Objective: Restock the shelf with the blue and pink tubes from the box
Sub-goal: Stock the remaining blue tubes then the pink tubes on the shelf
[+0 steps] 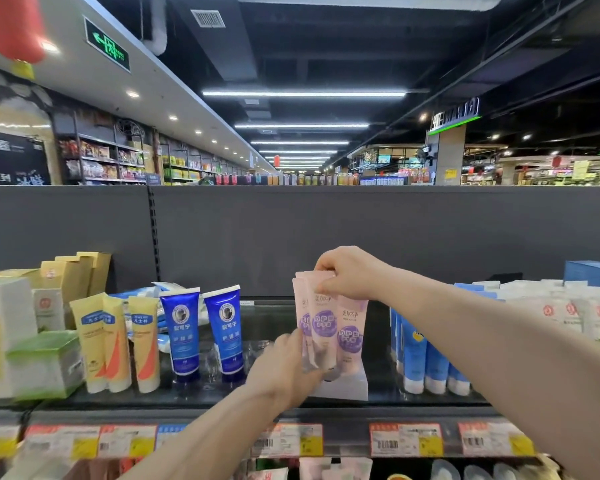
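Observation:
Three pink tubes (pixel 329 327) with purple labels stand upright in the middle of the dark shelf (pixel 274 396). My right hand (pixel 350 271) pinches their crimped top ends from above. My left hand (pixel 284 368) grips the lower part of the front tubes near their caps. Two dark blue tubes (pixel 201 334) stand cap-down to the left of the pink ones, apart from my hands. The box is not in view.
Yellow tubes (pixel 115 344) and green and white cartons (pixel 45 362) fill the shelf's left. Light blue tubes (pixel 430 362) and white packs (pixel 568 310) crowd the right. A grey back panel (pixel 326 230) rises behind. Price tags (pixel 406 439) line the shelf's front edge.

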Demonstrator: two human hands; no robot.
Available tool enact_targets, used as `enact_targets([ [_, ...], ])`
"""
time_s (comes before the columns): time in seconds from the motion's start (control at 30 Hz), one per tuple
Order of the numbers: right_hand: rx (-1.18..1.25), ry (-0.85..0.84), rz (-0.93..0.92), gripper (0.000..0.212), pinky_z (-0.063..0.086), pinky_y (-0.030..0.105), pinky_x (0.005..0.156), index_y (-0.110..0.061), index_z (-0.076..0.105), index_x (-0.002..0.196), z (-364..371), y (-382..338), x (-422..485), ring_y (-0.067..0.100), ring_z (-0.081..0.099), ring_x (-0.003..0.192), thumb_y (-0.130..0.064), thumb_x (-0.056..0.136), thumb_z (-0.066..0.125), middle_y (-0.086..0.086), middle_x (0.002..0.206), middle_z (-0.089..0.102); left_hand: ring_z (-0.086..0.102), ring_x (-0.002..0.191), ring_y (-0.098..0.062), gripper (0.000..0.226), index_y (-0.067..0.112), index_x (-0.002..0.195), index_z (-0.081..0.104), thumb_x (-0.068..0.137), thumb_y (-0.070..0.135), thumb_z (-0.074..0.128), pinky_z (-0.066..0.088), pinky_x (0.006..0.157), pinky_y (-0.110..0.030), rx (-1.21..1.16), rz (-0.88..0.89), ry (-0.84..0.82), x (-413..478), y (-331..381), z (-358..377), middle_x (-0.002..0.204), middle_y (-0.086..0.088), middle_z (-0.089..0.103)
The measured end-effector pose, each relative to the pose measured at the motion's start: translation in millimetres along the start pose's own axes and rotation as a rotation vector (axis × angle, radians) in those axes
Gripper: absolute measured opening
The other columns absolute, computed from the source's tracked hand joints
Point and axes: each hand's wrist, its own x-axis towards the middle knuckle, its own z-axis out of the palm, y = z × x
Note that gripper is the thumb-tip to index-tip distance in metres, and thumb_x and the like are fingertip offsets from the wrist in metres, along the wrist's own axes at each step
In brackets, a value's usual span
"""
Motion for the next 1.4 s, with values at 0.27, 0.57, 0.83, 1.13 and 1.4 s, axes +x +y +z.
enact_targets([
  [0.27,-0.064,-0.033,0.024,0.02,0.045,0.02,0.062,-0.015,0.059,0.106,8.5,6.8,5.5,0.017,0.064,0.089,-0.026,0.089,0.058,0.001,0.102,0.062,0.013,0.146,-0.021,0.057,0.023,0.144,0.029,0.094,0.046,0.041,0.006,0.118,-0.041,0.454,0.076,-0.208,-5.5,-14.8,11.6,0.155,0.0,0.024],
  [0.57,-0.156,-0.073,0.022,0.02,0.058,0.031,0.075,-0.015,0.06,0.106,16.1,9.7,12.3,0.018,0.067,0.086,-0.025,0.089,0.057,0.002,0.102,0.065,0.019,0.143,-0.02,0.054,0.023,0.143,0.029,0.095,0.044,0.04,0.011,0.118,-0.041,0.439,0.097,-0.204,-5.8,-16.8,13.3,0.152,0.001,0.028],
  [0.83,-0.203,-0.078,0.014,0.022,0.052,0.024,0.069,-0.017,0.057,0.109,19.3,8.0,18.1,0.018,0.067,0.088,-0.025,0.089,0.058,0.002,0.105,0.064,0.017,0.144,-0.02,0.056,0.02,0.145,0.027,0.095,0.044,0.039,0.011,0.118,-0.04,0.452,0.095,-0.213,-6.9,-14.8,11.8,0.153,-0.001,0.027],
  [1.13,-0.238,-0.147,0.072,0.018,0.058,0.032,0.078,-0.019,0.057,0.103,23.7,9.3,24.8,0.018,0.069,0.086,-0.029,0.088,0.061,0.0,0.102,0.067,0.017,0.144,-0.022,0.058,0.016,0.145,0.026,0.095,0.043,0.038,0.011,0.12,-0.042,0.471,0.096,-0.23,-4.6,-15.8,11.4,0.153,-0.003,0.027],
  [1.4,-0.092,-0.102,0.159,0.018,0.059,0.032,0.076,-0.019,0.061,0.102,26.8,14.4,27.4,0.017,0.07,0.085,-0.027,0.086,0.063,0.001,0.102,0.069,0.021,0.141,-0.021,0.051,0.018,0.144,0.026,0.096,0.03,0.036,0.008,0.12,-0.039,0.485,0.125,-0.208,-2.4,-19.7,12.8,0.151,-0.004,0.028],
])
